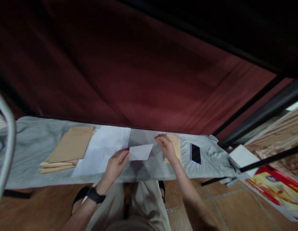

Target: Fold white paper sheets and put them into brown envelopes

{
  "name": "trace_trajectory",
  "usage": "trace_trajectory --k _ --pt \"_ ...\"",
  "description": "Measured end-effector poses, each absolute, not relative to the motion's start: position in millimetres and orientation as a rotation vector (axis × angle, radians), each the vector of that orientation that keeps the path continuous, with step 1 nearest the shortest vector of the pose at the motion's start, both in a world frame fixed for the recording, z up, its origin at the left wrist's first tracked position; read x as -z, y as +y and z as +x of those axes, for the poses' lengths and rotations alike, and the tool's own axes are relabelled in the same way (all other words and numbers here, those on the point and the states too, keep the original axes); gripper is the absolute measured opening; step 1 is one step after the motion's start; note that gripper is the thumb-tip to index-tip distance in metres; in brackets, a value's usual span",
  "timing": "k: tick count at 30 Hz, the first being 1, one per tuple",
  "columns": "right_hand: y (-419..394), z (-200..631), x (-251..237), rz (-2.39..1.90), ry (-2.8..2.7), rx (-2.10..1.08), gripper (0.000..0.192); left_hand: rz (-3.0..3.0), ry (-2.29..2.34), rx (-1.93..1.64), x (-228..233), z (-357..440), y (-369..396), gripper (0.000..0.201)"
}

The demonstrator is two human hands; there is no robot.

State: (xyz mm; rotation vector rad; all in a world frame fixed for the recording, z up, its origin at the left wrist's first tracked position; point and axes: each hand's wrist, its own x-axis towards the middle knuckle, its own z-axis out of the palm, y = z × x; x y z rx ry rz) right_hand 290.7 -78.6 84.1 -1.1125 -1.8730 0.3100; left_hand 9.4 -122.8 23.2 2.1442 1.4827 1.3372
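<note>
Between the thumb and fingers of my left hand is a folded white sheet of paper, held by its left end just above the grey cloth. My right hand hovers past the paper's right end, apart from it, with fingers loosely curved and nothing visible in them. Partly hidden under that hand and wrist lies a brown envelope. Larger white sheets are spread to the left of my left hand. Farther left, a stack of brown envelopes overlaps their edge.
A grey cloth covers the narrow table. At its right side lies a phone. Dark red fabric hangs along the back edge. A black metal bar and a red-yellow box are at the right; a pale curved tube rises at the left.
</note>
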Motion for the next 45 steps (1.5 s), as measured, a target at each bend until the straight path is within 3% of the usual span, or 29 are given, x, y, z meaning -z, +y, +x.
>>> trace_trajectory --k 6,12,16,21,28,40,45 --pt "-76.8 293.3 -64.3 -1.226 -1.728 -0.035 0.024 2.629 1.402 -1.197 -38.2 24.2 -136.5 0.027" --pt "-101.1 294.1 24.0 -1.433 -1.761 -0.223 0.04 2.835 1.331 -0.715 6.7 45.4 -135.7 0.029" --pt "-130.5 286.1 68.6 -1.454 -1.81 -0.324 0.046 2.803 1.232 -0.59 36.3 54.1 -139.2 0.032" --pt "-153.0 274.7 75.8 -1.344 -1.986 -0.377 0.064 2.702 1.212 -0.603 52.0 48.6 -141.5 0.046" --pt "-167.6 271.7 72.0 -1.294 -2.151 -0.378 0.077 2.636 1.244 -0.6 56.0 46.1 -148.8 0.04" --pt "-159.8 270.7 76.3 -1.349 -2.24 -0.252 0.05 2.467 1.283 -0.572 40.8 66.1 -133.6 0.025" --pt "-161.6 263.8 81.2 -1.377 -2.16 -0.223 0.048 2.523 1.368 -0.651 36.9 85.4 -103.4 0.039"
